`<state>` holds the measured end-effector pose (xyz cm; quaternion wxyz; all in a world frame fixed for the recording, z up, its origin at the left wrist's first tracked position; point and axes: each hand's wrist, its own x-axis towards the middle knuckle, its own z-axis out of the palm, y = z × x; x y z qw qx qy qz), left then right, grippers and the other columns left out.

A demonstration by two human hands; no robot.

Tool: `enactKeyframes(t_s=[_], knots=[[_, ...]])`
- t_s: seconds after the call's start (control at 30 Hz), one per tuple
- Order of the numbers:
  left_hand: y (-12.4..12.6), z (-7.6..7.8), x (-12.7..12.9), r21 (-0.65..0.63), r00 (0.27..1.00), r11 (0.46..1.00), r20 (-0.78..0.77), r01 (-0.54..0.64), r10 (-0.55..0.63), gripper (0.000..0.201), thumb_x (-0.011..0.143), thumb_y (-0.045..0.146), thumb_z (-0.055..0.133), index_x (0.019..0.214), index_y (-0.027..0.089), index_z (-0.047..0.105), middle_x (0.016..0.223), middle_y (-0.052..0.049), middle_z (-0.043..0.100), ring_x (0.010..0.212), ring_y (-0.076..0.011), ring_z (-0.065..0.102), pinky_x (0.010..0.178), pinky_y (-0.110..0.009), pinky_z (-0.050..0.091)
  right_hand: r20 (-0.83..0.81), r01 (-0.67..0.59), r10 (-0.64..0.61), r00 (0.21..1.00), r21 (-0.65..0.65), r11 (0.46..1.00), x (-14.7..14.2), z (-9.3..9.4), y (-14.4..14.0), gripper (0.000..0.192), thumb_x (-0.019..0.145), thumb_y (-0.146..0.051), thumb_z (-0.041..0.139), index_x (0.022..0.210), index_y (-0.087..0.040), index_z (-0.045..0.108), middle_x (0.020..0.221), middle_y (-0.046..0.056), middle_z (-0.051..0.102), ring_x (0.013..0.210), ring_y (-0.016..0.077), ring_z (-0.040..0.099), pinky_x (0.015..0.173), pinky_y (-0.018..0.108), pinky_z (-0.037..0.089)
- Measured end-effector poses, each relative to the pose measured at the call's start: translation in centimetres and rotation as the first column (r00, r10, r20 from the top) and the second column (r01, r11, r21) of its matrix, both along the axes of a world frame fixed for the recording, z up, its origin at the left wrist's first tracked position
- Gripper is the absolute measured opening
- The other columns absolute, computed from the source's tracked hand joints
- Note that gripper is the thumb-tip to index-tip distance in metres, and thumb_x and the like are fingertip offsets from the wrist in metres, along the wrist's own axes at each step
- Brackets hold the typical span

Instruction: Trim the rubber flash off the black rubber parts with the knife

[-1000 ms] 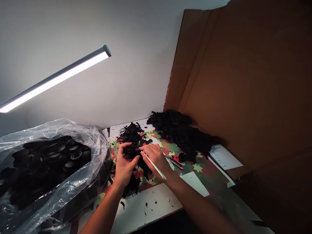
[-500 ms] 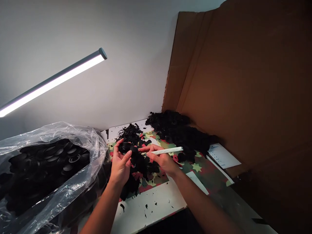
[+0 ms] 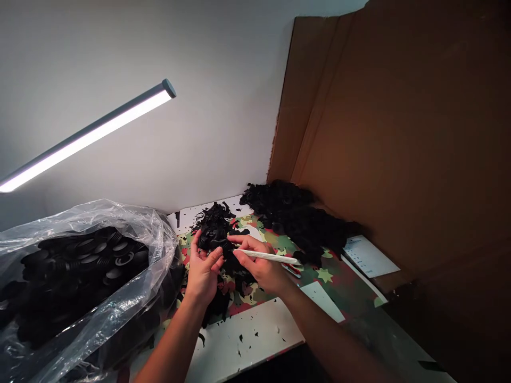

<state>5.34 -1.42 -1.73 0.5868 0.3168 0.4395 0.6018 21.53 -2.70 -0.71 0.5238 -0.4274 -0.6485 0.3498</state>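
My left hand (image 3: 204, 271) holds a small round black rubber part (image 3: 211, 239) above the camouflage-patterned mat (image 3: 279, 242). My right hand (image 3: 259, 266) grips a thin white-handled trimming tool (image 3: 267, 257), its tip set against the black part and its handle pointing right. Black trimmings (image 3: 217, 218) lie heaped under and behind both hands.
A clear plastic bag (image 3: 83, 276) full of black round parts fills the left. A heap of black parts (image 3: 299, 218) lies at the back right against a tall cardboard wall (image 3: 399, 133). White paper sheets (image 3: 367, 255) lie right; scissors (image 3: 293, 272) behind my right hand. A lit lamp bar (image 3: 88, 133) hangs overhead.
The white tool swung from pointing down toward me to pointing right. My left hand turned the black part slightly and both hands stayed over the mat.
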Motion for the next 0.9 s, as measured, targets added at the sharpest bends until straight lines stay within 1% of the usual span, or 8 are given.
enactKeyframes(t_s=[0.13,0.3,0.4,0.53,0.67,0.73,0.8,0.9], knots=[[0.1,0.2,-0.1,-0.02,0.997,1.0,0.078,-0.003,0.004,0.087,0.06,0.024,0.088,0.135,0.038,0.046,0.104,-0.001,0.07,0.095,-0.0195,0.07,0.072,-0.028,0.054,-0.079,0.055,-0.055,0.995,0.002,0.998,0.4,-0.1,0.1,0.019,0.093,-0.032,0.055,0.076,-0.023,0.057,0.11,0.006,0.076,0.084,0.021,0.07,0.076,0.036,0.055],[0.2,-0.1,-0.2,-0.014,0.992,1.0,0.124,0.024,-0.022,0.067,0.069,0.028,0.081,0.129,0.036,0.05,0.119,-0.004,0.071,0.105,-0.0207,0.069,0.081,-0.032,0.055,-0.104,0.086,-0.087,0.991,-0.017,0.996,0.6,-0.3,-0.1,0.018,0.092,-0.035,0.056,0.079,-0.024,0.06,0.101,0.006,0.077,0.083,0.0224,0.07,0.076,0.037,0.054],[0.3,-0.4,-0.3,-0.007,0.991,1.0,0.136,0.005,-0.004,0.062,0.071,0.025,0.079,0.126,0.035,0.052,0.124,-0.004,0.07,0.107,-0.0207,0.07,0.085,-0.033,0.055,-0.128,0.037,-0.041,0.991,-0.034,0.999,0.6,-0.3,-0.3,0.016,0.092,-0.033,0.056,0.08,-0.024,0.061,0.1,0.006,0.076,0.093,0.0239,0.07,0.082,0.038,0.054],[0.3,-0.1,-0.4,0.019,0.993,1.0,0.121,0.003,-0.005,0.057,0.074,0.025,0.078,0.124,0.035,0.052,0.123,-0.003,0.07,0.108,-0.0198,0.069,0.089,-0.033,0.054,-0.146,-0.04,0.032,0.989,-0.047,0.998,0.4,-0.2,-0.7,0.023,0.09,-0.032,0.058,0.07,-0.024,0.053,0.107,0.007,0.075,0.105,0.0248,0.068,0.092,0.04,0.05],[0.3,0.6,0.0,-0.037,0.971,0.998,0.232,-0.06,0.067,0.062,0.069,0.013,0.081,0.122,0.033,0.053,0.114,-0.003,0.072,0.101,-0.017,0.071,0.087,-0.03,0.054,-0.175,-0.105,0.083,0.981,-0.12,0.987,0.0,-0.5,-1.1,0.027,0.089,-0.036,0.062,0.067,-0.023,0.051,0.116,0.008,0.072,0.118,0.0262,0.061,0.101,0.041,0.044],[0.3,0.8,0.2,-0.073,0.958,0.994,0.266,-0.087,0.104,0.063,0.068,0.01,0.081,0.12,0.031,0.054,0.11,-0.003,0.073,0.097,-0.0158,0.071,0.087,-0.029,0.054,-0.221,-0.129,0.087,0.971,-0.185,0.974,-0.2,-0.9,-1.2,0.029,0.087,-0.04,0.065,0.067,-0.022,0.053,0.118,0.008,0.071,0.113,0.0263,0.062,0.099,0.041,0.045],[0.3,0.7,0.3,-0.103,0.966,0.992,0.241,-0.071,0.095,0.061,0.071,0.013,0.081,0.122,0.031,0.054,0.106,-0.003,0.074,0.095,-0.0161,0.071,0.09,-0.03,0.054,-0.32,-0.152,0.061,0.945,-0.265,0.952,-0.3,-1.3,-1.0,0.031,0.083,-0.046,0.07,0.068,-0.022,0.058,0.116,0.007,0.071,0.1,0.0246,0.064,0.091,0.04,0.049],[0.3,0.1,0.1,-0.136,0.998,0.99,0.04,0.049,-0.044,0.058,0.077,0.028,0.081,0.13,0.028,0.056,0.1,-0.005,0.072,0.101,-0.0203,0.07,0.096,-0.036,0.052,-0.531,-0.168,-0.055,0.846,-0.363,0.916,-0.1,-1.6,-0.2,0.033,0.074,-0.053,0.078,0.078,-0.022,0.068,0.106,0.004,0.07,0.089,0.0214,0.062,0.08,0.036,0.053]])
